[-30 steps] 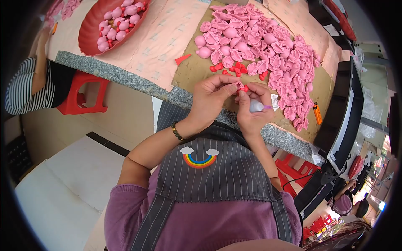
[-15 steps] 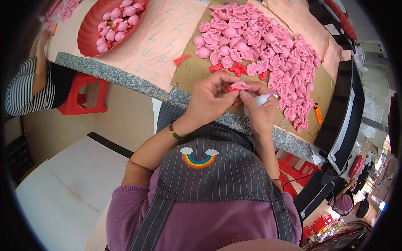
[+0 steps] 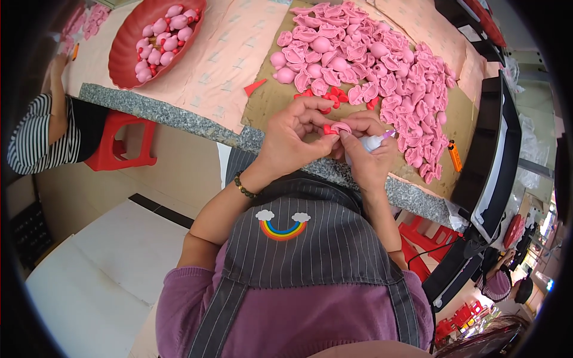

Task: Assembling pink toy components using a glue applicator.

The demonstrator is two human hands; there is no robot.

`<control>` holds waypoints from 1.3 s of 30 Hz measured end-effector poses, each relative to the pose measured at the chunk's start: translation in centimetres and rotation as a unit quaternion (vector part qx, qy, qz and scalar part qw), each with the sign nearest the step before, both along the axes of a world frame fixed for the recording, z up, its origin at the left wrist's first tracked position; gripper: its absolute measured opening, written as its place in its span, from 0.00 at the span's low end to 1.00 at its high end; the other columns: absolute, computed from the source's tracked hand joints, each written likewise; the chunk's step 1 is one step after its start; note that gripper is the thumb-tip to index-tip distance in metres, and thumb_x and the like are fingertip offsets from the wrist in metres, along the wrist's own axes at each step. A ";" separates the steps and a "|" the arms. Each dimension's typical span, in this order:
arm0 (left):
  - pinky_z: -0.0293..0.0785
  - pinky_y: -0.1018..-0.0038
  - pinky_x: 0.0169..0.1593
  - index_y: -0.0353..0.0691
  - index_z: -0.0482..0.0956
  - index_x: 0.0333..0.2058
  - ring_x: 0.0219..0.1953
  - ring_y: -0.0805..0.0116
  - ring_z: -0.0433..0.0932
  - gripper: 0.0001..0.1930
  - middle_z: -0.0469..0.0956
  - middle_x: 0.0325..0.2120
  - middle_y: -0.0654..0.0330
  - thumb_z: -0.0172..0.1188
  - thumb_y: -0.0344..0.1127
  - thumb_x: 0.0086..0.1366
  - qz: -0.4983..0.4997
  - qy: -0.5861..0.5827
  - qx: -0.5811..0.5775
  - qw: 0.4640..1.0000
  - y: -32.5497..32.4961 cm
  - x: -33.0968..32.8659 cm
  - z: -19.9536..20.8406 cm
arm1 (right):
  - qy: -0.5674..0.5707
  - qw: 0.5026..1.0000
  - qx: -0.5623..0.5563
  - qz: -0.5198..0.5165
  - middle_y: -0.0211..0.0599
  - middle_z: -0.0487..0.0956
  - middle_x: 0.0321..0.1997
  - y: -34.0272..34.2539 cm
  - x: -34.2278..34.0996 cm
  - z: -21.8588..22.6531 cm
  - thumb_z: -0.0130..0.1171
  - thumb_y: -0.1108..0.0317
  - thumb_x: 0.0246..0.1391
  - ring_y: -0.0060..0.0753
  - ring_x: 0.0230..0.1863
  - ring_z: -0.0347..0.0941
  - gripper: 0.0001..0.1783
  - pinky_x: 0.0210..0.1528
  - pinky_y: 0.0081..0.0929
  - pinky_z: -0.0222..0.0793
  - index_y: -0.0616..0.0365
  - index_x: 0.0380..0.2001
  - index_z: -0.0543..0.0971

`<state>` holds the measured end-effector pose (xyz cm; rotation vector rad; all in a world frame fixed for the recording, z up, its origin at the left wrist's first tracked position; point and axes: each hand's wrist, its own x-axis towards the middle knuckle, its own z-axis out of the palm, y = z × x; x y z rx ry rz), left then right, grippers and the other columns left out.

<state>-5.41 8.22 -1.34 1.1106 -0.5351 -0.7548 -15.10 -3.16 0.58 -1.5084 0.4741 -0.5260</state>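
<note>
Over the granite table edge, my two hands meet at a small pink moulded part (image 3: 342, 127) with a red piece (image 3: 329, 129) against it. My left hand (image 3: 292, 137) pinches the red piece between thumb and fingertips, its other fingers curled. The fingertips of my right hand (image 3: 370, 158) press on the pink part. A white squeeze bottle with a purple tip (image 3: 373, 142) is tucked in that same hand, tip pointing right. Whether red and pink are joined cannot be seen. Just beyond lie loose red pieces (image 3: 336, 95) and a large heap of pink shell-like parts (image 3: 364, 53).
A red scalloped bowl (image 3: 122, 68) with pink-and-red figures stands far left. An orange cutter (image 3: 455, 156) and a red triangular scrap (image 3: 255, 87) lie on the brown board (image 3: 265, 107). A person in striped clothing (image 3: 39, 131) sits at left near a red stool (image 3: 122, 143).
The pink part has been turned between my fingers; its red piece now faces left instead of lying beneath it. The bottle stays in my right hand.
</note>
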 end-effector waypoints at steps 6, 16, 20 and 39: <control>0.71 0.80 0.42 0.30 0.64 0.50 0.36 0.76 0.75 0.24 0.76 0.31 0.58 0.57 0.17 0.53 -0.028 0.056 -0.026 0.998 -0.1 0.0 -0.1 | -0.027 0.999 0.035 0.028 0.38 0.70 0.34 -0.3 0.0 0.2 0.54 0.84 0.44 0.22 0.21 0.72 0.04 0.18 0.13 0.66 0.71 0.26 0.75; 0.73 0.80 0.39 0.29 0.69 0.47 0.36 0.74 0.75 0.17 0.76 0.35 0.55 0.54 0.23 0.58 0.011 0.036 -0.024 0.999 -0.1 0.1 -0.2 | -0.064 0.964 0.247 0.068 0.36 0.71 0.30 -1.2 -0.7 -0.2 0.64 0.72 0.38 0.24 0.29 0.69 0.27 0.33 0.18 0.66 0.65 0.44 0.67; 0.74 0.79 0.38 0.29 0.70 0.47 0.36 0.71 0.76 0.16 0.76 0.37 0.53 0.53 0.25 0.59 -0.030 0.134 -0.026 0.990 0.4 0.8 -0.8 | -0.098 0.958 0.264 0.061 0.38 0.72 0.31 -1.5 -1.4 0.4 0.63 0.75 0.40 0.28 0.33 0.71 0.24 0.37 0.20 0.68 0.65 0.43 0.68; 0.74 0.79 0.33 0.33 0.69 0.48 0.29 0.73 0.76 0.18 0.76 0.34 0.56 0.56 0.24 0.57 -0.048 0.186 -0.099 0.976 0.3 1.1 -0.9 | 0.070 0.967 -0.244 -0.009 0.30 0.75 0.31 -3.6 -2.5 3.6 0.64 0.71 0.44 0.18 0.30 0.68 0.13 0.34 0.15 0.63 0.64 0.34 0.75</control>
